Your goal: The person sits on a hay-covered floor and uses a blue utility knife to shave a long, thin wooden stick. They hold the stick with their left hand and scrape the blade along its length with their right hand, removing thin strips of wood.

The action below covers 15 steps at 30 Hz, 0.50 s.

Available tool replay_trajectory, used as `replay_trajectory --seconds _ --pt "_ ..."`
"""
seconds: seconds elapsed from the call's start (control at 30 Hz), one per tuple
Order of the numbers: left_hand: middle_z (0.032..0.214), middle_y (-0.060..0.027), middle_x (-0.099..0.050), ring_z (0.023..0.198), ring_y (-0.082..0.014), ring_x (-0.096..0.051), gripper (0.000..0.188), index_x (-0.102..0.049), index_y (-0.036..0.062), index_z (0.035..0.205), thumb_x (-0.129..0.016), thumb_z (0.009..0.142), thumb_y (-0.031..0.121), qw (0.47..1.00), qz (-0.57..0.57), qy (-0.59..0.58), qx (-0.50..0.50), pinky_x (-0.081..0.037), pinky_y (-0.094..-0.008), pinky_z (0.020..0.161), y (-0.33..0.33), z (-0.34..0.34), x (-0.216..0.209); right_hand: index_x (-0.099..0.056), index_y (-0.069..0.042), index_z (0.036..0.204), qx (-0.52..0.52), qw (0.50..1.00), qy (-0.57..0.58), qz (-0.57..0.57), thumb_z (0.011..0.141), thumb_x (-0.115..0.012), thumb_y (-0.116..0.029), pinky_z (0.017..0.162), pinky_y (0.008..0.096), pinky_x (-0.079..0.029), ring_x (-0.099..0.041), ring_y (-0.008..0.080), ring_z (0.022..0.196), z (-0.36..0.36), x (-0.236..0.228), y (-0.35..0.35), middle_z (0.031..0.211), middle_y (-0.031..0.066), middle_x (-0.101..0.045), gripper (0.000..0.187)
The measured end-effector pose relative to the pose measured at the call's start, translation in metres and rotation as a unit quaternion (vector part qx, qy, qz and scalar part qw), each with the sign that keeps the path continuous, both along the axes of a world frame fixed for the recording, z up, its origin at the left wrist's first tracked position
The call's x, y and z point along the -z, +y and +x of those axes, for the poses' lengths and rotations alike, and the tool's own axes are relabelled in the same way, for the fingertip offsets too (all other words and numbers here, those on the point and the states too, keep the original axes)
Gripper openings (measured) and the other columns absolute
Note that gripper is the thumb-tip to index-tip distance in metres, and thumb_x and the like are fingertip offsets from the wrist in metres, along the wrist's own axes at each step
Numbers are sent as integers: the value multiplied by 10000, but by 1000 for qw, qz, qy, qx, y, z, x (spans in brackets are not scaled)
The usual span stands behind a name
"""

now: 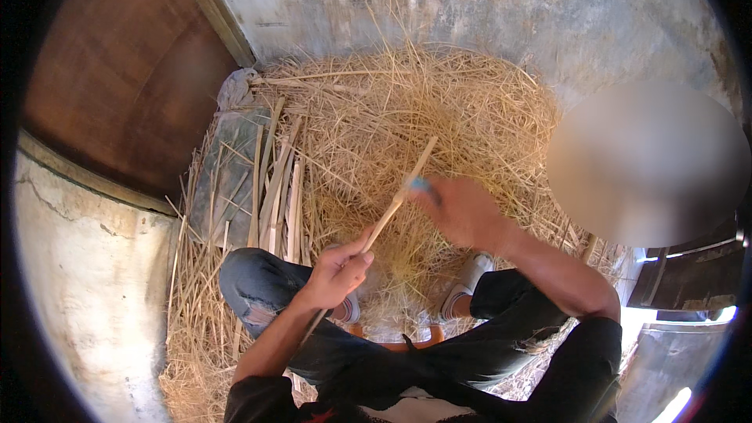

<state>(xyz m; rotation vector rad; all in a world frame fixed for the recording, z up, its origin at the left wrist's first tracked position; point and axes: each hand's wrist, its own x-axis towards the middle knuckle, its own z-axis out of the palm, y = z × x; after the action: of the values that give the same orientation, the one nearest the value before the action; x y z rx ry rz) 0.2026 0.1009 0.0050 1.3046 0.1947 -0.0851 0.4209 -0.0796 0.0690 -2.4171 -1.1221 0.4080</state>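
- Since it looks narrow and dry, one pale strip, likely wood or bamboo, should handle light, stiff and slightly springy, prone to splinter; best held round its lower half.
- Position: strip runs through the left hand, slanting up and rightward, tail end emerging below the wrist.
- Left hand: fingers and thumb closed on the strip.
- Right hand: curled about a blue item, blurred, by the strip's upper part; contact unclear.
- Beyond: loose straw.

Strip of smooth, matt bamboo-like wood; dry, rough straw; stained, matt plaster wall; frayed denim trousers.
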Motion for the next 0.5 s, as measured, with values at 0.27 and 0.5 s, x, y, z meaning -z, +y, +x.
replay_trajectory --seconds 0.27,0.5 --pt "609 71 -365 477 -24 -318 540 -343 33 1563 -499 1046 56 1000 -4 -4 4 -281 -226 437 -3 0 -3 -681 7 1012 11 998 62 -6 1032 -443 -513 714 548 -543 -685 452 767 6 -7 1 772 263 -680 573" --pt "608 63 -380 476 -24 -335 540 -342 7 1555 -505 1043 59 1000 5 -1 7 -285 -228 435 -2 -4 -3 -658 9 917 49 998 1 33 1043 -482 -449 617 531 -503 -643 459 669 16 2 -3 671 246 -628 506"
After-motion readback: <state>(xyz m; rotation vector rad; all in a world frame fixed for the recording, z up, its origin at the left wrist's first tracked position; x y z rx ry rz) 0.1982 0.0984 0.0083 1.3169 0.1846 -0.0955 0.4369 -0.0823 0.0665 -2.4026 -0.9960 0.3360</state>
